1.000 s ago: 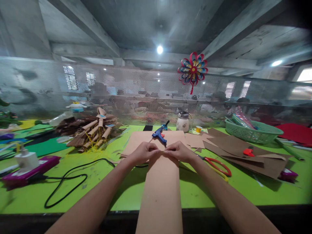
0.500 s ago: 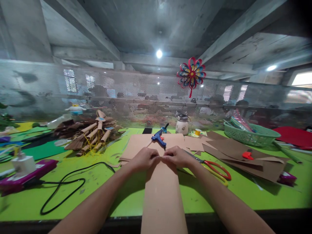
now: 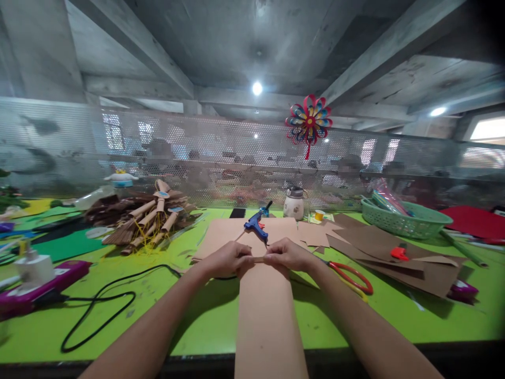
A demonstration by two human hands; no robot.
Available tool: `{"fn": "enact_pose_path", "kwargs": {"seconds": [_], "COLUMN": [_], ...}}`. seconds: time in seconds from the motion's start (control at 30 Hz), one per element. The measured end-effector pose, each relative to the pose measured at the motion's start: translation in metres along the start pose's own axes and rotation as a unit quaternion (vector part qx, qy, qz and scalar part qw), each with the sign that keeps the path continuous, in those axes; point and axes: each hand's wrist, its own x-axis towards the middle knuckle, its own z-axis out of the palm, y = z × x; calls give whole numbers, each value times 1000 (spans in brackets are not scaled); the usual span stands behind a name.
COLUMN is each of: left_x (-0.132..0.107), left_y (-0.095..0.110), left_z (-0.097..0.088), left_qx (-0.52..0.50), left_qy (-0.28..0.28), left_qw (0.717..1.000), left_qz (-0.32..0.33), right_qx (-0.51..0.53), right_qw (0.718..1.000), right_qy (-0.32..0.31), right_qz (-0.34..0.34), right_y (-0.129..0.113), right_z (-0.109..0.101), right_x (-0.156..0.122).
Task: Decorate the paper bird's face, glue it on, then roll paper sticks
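A long tan paper strip [image 3: 266, 316] runs from the table's near edge away from me. My left hand [image 3: 229, 259] and my right hand [image 3: 288, 254] pinch its far end side by side, fingertips almost touching, where the paper curls into a tight roll. Just beyond my hands lies a blue glue gun [image 3: 255, 225] on flat brown sheets [image 3: 221, 234]. Red-handled scissors [image 3: 351, 273] lie right of my right wrist.
Green table [image 3: 158, 310] with a black cord [image 3: 98, 305] looping at left, a purple block with a white plug [image 3: 39, 273], a heap of rolled paper tubes [image 3: 150, 216], a white jar [image 3: 295, 202], a green basket [image 3: 406, 218], brown sheets [image 3: 394, 247]. Mesh screen [image 3: 197, 152] behind, with a paper pinwheel [image 3: 309, 120].
Both hands stay pinched on the strip's far end. The view has shifted slightly and the hands have eased apart a little along the rolled edge.
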Motion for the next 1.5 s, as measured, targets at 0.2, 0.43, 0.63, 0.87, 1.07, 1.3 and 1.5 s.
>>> {"fn": "enact_pose_path", "kwargs": {"seconds": [0.2,0.43,0.63,0.87,1.07,1.3,1.5], "left_x": [-2,0,4,9,8,10,7], "left_y": [8,2,-4,-13,-12,-13,-7], "left_z": [-2,-2,-4,-1,-2,1,3], "left_qx": [65,-17,-85,-117,-130,-259,-511], "left_qy": [55,52,74,123,177,149,105], "left_qw": [995,998,994,985,975,953,851], "left_qz": [42,-19,12,-18,-18,-44,-59], "right_qx": [42,103,153,136,154,215,323], "right_qw": [996,992,987,989,986,974,941], "right_qy": [-65,-68,-47,-29,-16,-3,103], "right_qz": [44,35,33,46,68,67,-16], "right_y": [6,4,6,11,14,24,3], "right_z": [-9,-16,-14,-7,-8,-4,-7], "right_x": [-4,-7,-5,-2,-1,3,1]}}
